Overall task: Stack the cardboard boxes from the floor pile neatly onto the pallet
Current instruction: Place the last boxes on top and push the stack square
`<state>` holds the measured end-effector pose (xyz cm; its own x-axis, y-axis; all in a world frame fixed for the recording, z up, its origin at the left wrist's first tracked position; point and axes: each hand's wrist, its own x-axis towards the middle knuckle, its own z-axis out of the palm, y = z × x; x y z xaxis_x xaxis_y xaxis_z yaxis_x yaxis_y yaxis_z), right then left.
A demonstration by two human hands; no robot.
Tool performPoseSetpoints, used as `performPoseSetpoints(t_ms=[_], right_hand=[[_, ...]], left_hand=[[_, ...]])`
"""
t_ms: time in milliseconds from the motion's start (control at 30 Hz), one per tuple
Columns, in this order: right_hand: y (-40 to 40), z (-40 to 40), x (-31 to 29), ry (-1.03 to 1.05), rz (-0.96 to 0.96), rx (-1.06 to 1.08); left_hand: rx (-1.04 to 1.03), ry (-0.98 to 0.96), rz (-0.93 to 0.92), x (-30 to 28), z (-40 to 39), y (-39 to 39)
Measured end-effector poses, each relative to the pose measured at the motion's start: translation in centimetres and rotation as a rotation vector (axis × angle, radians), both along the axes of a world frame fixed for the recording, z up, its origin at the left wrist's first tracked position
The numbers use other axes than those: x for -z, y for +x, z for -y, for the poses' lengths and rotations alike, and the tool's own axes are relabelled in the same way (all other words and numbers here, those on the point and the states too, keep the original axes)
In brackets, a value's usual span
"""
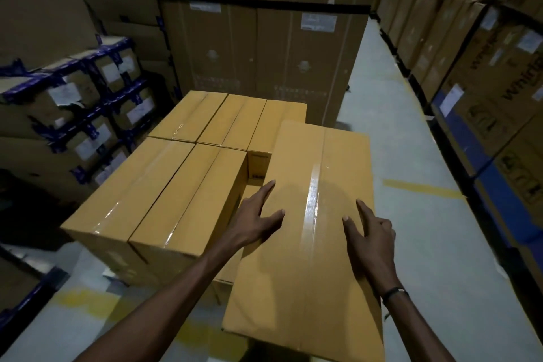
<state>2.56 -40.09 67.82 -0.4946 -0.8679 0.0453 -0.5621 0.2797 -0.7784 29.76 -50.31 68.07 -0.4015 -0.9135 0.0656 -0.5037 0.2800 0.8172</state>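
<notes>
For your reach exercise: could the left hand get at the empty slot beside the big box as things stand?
Probably yes. The left hand lies at the big box's left edge, right above the slot, with nothing between them.

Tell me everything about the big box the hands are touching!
The box is plain tan cardboard, long and flat-topped, with a strip of shiny clear tape running down the middle of its top. It looks closed and undamaged. It sits higher than the stacked boxes to its left and overlaps their right side, turned a little askew from them. The left hand lies with straight fingers over its left edge, and the right hand rests flat on its top, right of the tape.
</notes>
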Motion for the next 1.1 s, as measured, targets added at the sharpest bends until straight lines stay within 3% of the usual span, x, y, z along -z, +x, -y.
performPoseSetpoints(t_ms=[367,567,1100], right_hand=[[8.8,8.5,2.7,0.058,-0.009,-0.007],[11.9,14.8,5.9,0.115,0.019,0.024],[10.3,24.6,16.9,0.337,0.059,-0.061]], left_hand=[[0.02,0.067,0.093,3.1,8.8,9.2],[0.146,0.096,0.075,5.8,15.8,12.3],[0.261,0.285,0.221,15.1,26.1,13.1]])
